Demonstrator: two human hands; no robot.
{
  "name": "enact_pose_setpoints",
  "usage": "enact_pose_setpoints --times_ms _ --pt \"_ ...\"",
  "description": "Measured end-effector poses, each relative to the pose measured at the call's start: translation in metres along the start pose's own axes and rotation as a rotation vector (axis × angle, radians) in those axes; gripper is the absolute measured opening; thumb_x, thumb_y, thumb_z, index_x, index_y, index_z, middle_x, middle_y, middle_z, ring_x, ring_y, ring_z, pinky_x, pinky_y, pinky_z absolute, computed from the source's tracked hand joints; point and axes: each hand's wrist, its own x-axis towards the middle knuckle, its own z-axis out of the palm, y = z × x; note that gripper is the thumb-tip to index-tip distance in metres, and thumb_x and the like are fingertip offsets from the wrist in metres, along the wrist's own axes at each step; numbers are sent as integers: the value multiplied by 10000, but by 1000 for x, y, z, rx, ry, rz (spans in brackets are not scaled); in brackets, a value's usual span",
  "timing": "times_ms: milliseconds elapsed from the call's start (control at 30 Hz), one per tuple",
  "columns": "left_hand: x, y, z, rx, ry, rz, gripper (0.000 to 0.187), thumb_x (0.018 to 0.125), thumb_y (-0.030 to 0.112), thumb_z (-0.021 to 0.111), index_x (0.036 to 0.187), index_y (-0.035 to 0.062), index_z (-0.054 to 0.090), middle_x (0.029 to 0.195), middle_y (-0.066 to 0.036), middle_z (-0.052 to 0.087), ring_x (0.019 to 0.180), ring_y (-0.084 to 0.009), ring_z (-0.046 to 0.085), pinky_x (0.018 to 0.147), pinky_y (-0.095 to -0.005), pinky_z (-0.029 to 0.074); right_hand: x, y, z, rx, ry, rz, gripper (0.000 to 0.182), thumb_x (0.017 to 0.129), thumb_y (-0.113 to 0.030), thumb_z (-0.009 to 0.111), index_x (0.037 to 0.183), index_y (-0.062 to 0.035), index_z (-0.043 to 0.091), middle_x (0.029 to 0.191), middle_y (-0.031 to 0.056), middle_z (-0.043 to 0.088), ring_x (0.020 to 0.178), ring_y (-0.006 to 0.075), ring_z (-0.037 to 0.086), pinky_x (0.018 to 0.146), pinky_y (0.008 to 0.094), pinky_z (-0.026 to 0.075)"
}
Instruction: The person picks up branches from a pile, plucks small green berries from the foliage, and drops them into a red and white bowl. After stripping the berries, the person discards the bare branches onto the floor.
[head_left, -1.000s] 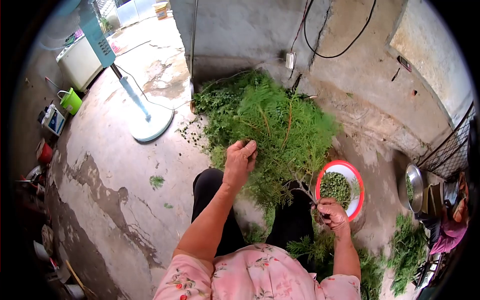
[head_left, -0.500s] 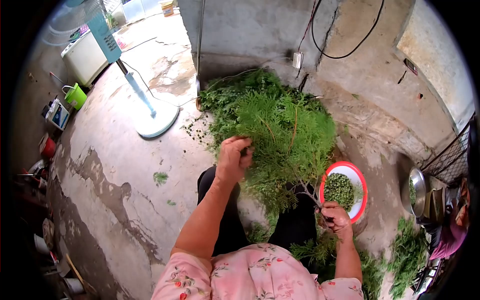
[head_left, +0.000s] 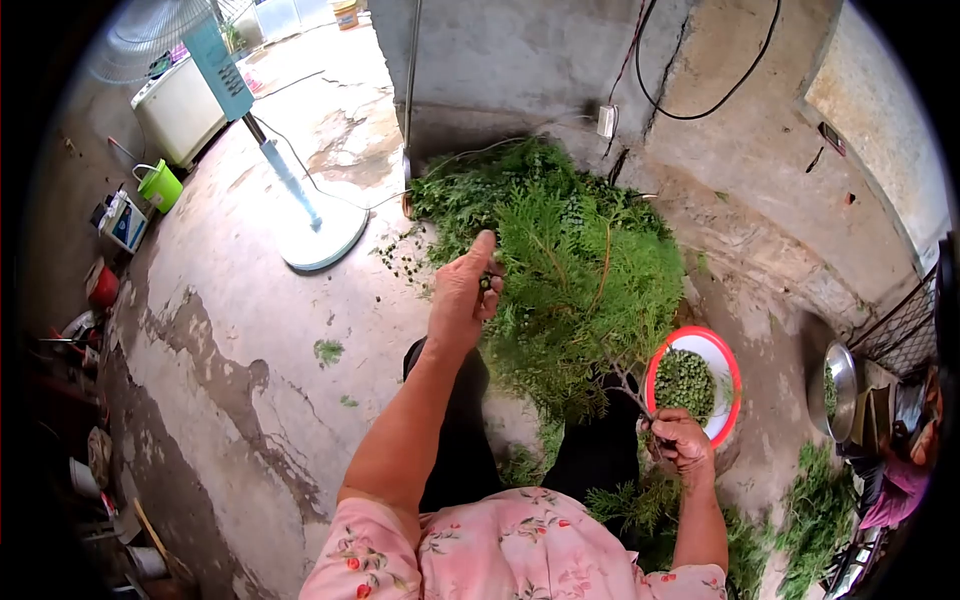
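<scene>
My right hand (head_left: pixel 680 438) is closed around the woody stem of a leafy evergreen branch (head_left: pixel 622 378), whose feathery green sprays spread forward over my knees. My left hand (head_left: pixel 463 300) is at the left edge of the foliage, thumb raised and fingers curled round a few small green berries (head_left: pixel 486 283). Just beyond my right hand stands a white bowl with a red rim (head_left: pixel 738 385), partly filled with similar round green berries (head_left: pixel 684 384). Behind the branch, a heap of cut greenery (head_left: pixel 540 165) lies against the wall.
Loose berries (head_left: pixel 400 262) are scattered on the concrete floor near the fan base (head_left: pixel 325 245). A metal basin (head_left: pixel 840 390) stands at the right, with more cut sprigs (head_left: pixel 815 520) below it. A green bucket (head_left: pixel 158 187) sits far left. A cable runs along the wall.
My left hand has moved up slightly, its thumb now raised and green berries showing in the fingers. My right hand keeps its grip on the branch. The whole view has shifted a little.
</scene>
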Motion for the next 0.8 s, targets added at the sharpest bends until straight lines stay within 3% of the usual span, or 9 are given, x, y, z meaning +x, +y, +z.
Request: enact_pose_setpoints --times_ms 200,300,367,467,600,633,733,767,800 --pt "10 -6 -2 157 -111 115 290 822 288 619 654 83 502 541 22 450 379 -44 342 321 -187 241 1 -1 -4 -48 -22 -5 252 726 -159 637 814 73 596 528 16 452 380 64 337 357 205 216" --pt "9 -3 -5 -41 68 170 267 850 232 560 632 103 476 553 30 436 383 -48 319 319 -195 241 0 0 -11 -97 -35 23 240 735 -152 636 824 68 600 562 21 478 417 64 371 382 200 241" --pt "30 6 -34 -119 128 331 258 873 209 502 634 122 456 568 28 438 386 -53 314 320 -201 243 -10 1 -18 -127 8 4 230 735 -147 643 835 56 606 574 18 493 435 64 393 388 198 254" --pt "33 18 -51 -212 118 248 98 863 153 500 809 72 505 672 -16 499 496 -93 422 399 -198 309 -12 11 -41 -324 137 -55 215 735 -163 669 861 8 639 605 14 534 500 64 456 423 201 320" --pt "45 -8 -64 -449 -66 49 121 811 49 523 930 31 520 798 -81 545 645 -172 519 527 -242 464 -15 -14 -27 -512 254 -112 221 744 -153 653 860 35 646 646 26 574 586 78 500 517 222 389" --pt "49 -19 -67 -500 -88 13 110 815 43 523 925 33 526 803 -86 552 650 -173 525 532 -247 473 -15 -15 -28 -546 290 -142 217 750 -140 644 864 44 644 658 27 582 605 82 512 540 226 403" --pt "48 -37 -63 -551 -105 -65 67 849 74 527 901 36 545 813 -88 569 660 -176 536 542 -252 487 -9 -10 -36 -713 351 -571 206 769 -122 658 905 32 651 746 78 648 732 128 589 638 261 460" --pt "48 -40 -62 -554 -115 -83 67 855 87 531 895 37 547 813 -85 570 656 -174 535 537 -249 484 -18 -28 -14 -671 425 -466 202 768 -112 654 909 32 644 846 113 667 808 162 608 702 286 474" --pt "47 -42 -59 -558 -126 -101 70 861 101 534 889 38 550 813 -82 572 653 -172 534 533 -245 480 -17 -24 -12 -707 500 -546 194 768 -97 640 916 30 638 816 111 659 760 154 603 666 284 468"
